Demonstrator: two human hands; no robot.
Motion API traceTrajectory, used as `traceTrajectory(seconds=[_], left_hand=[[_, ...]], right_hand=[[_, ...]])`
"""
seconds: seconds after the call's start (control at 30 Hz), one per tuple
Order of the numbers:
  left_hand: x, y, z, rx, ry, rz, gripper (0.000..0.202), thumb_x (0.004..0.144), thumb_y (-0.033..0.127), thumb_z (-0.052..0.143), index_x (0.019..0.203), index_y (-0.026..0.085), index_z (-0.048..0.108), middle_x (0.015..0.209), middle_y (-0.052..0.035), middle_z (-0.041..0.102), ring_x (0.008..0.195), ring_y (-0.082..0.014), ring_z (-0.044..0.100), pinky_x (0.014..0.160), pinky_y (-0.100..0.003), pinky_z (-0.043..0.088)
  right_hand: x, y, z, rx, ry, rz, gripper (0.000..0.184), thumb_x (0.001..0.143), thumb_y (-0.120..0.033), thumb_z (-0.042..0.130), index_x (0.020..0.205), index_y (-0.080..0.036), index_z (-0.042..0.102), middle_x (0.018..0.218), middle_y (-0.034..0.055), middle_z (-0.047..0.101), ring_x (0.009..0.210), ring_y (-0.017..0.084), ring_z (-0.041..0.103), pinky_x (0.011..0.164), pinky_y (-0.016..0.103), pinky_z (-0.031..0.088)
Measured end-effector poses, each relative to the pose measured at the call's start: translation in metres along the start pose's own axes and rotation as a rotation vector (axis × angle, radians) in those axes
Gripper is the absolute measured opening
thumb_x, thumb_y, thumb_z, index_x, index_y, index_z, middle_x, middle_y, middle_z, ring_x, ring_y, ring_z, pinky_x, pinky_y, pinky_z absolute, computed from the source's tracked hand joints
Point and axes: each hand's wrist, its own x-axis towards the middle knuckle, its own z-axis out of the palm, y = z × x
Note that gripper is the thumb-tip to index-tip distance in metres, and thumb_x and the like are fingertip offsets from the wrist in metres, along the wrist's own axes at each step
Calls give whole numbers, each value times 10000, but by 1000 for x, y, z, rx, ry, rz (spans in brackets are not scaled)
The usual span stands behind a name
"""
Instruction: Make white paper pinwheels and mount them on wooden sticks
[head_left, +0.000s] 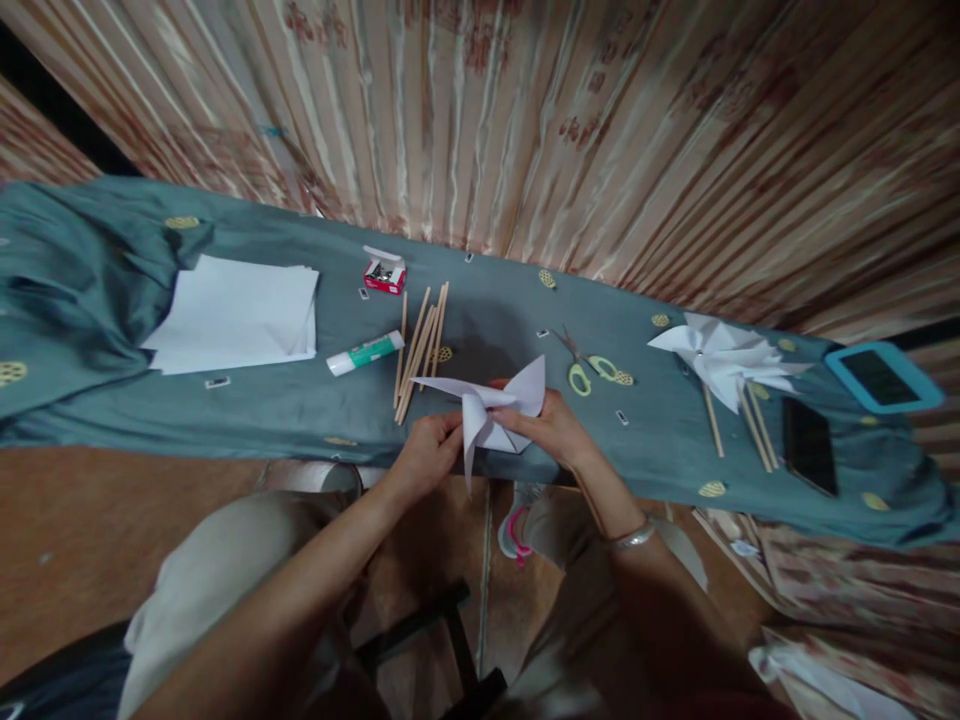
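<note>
Grip: L hand [427, 455] & R hand [551, 430] both pinched shut on white folded-paper pinwheel head [499, 405]; fingers closed round its centre, nothing else held.
Where: pinwheel head sits just above near edge of teal cloth-covered table [300, 410], right in front of the person; vanes spread left, up & right, one pointing down past the edge.
Done (judged): sheet cut & folded into vanes, tips gathered at centre.
Left (judged): no stick on it; can't tell if centre is pinned or glued, since fingers cover it.
Sticks: bundle of thin pale wooden sticks [420, 350] loose on cloth, just beyond L hand.
Glue: white glue stick w/ green label [365, 353] lying left of sticks.
Paper: stack of white sheets [236, 312] further left, well apart.
Box: small red open box [385, 272] behind sticks; contents too small to tell.
Scissors: yellow-green-handled scissors [589, 368] near R hand, far side.
Finished: white paper pinwheels on wooden sticks [724, 358] lie at right, well apart; count unclear.
Other: black phone [808, 445] & blue-cased tablet [883, 377] far right.
</note>
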Motion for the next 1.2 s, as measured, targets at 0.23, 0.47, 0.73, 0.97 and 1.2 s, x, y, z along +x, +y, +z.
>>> traceTrajectory(seconds=[0.23,0.47,0.73,0.97,1.2], left_hand=[[3,3,6,-193,-27,-143,483,726,595,570,518,171,469,385,67,361,359,-58,292,376,-190,199],[3,10,11,-321,-16,-196,512,681,633,603,519,167,466,355,70,374,336,-35,250,373,-181,150],[4,12,11,-330,29,-182,495,732,593,571,515,162,462,366,68,370,348,-31,244,384,-176,143],[9,11,10,-295,2,-157,496,685,636,587,550,173,473,381,70,384,349,-47,288,376,-185,186],[2,20,7,-313,-75,-150,501,697,635,588,553,166,485,393,72,382,356,-39,258,384,-188,147]], right_hand=[[5,-5,-4,143,60,-8,494,590,-448,789,984,-185,649,912,43,730,791,189,668,726,305,535],[7,-12,-7,180,120,-98,569,632,-516,743,1084,-200,603,1021,62,717,913,206,664,804,327,525],[6,-15,-9,188,132,-132,551,671,-497,719,1118,-205,586,1050,71,714,954,218,665,835,347,526],[5,-15,-9,74,43,-89,432,620,-389,781,979,-173,674,974,55,735,876,197,668,792,322,525],[6,-18,-11,247,-38,68,361,480,-323,853,773,-154,724,766,17,747,674,145,661,707,286,539]])
